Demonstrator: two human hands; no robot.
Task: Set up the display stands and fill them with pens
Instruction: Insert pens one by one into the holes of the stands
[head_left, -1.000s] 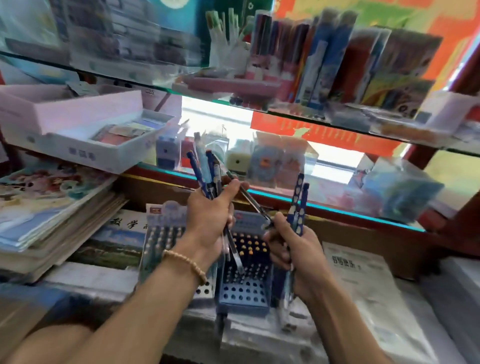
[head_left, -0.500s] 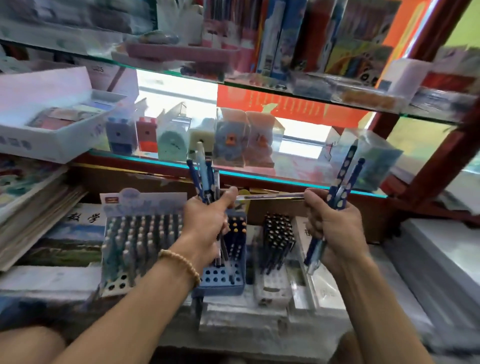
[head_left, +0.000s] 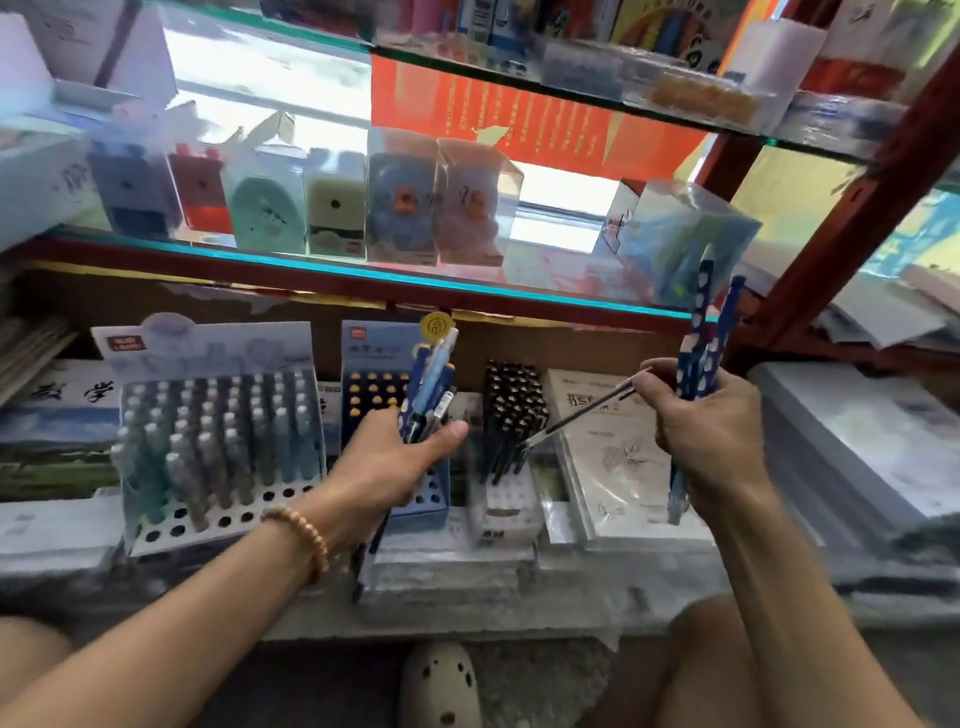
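Head: right hand (head_left: 696, 426) lowered dark pen (head_left: 582, 415) toward black stand (head_left: 511, 415); left hand (head_left: 400, 462) still clamps pen bundle (head_left: 428, 384).

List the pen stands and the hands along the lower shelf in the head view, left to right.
Pale stand of light pens → left hand gripping a bundle of blue pens in front of the blue stand → stand of black pens → right hand holding spotted blue pens.

A glass shelf (head_left: 322, 270) carries boxed pencil sharpeners (head_left: 332, 208); a plastic-wrapped booklet (head_left: 613, 457) lies lower right, stacked books (head_left: 57, 431) at left
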